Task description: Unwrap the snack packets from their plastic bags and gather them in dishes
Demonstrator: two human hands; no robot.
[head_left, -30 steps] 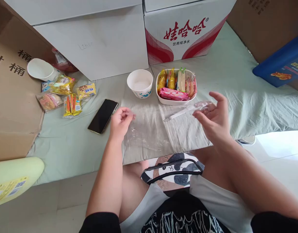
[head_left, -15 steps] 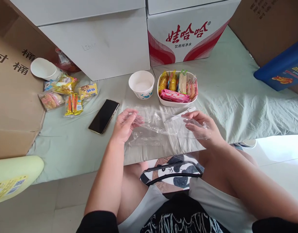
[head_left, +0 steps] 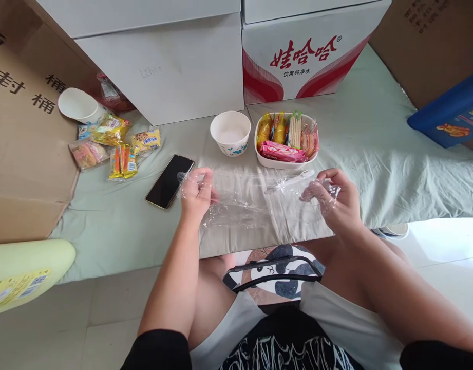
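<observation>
A sheet of clear plastic film (head_left: 244, 198) stretches between my hands above the near edge of the cloth-covered surface. My left hand (head_left: 196, 192) pinches its left end, just right of a black phone (head_left: 169, 181). The right end is bunched in the curled fingers of my right hand (head_left: 338, 198). Through the film shows a slim white tool (head_left: 294, 180), its kind unclear, lying on the cloth. Just beyond are a white paper bowl (head_left: 230, 133) and a white tray (head_left: 286, 165) packed with snacks, among them a pink wafer packet (head_left: 282, 152).
At the left lie several wrapped snacks (head_left: 123, 162) and a tipped paper bowl (head_left: 78, 105). White cartons (head_left: 290, 67) stand along the back. A blue container (head_left: 452, 110) is at the right, a pale green one (head_left: 32, 272) at the lower left.
My hands have moved farther apart, the right one to the right, and the film is spread wider between them. The whole scene has shifted slightly to the right in view.
</observation>
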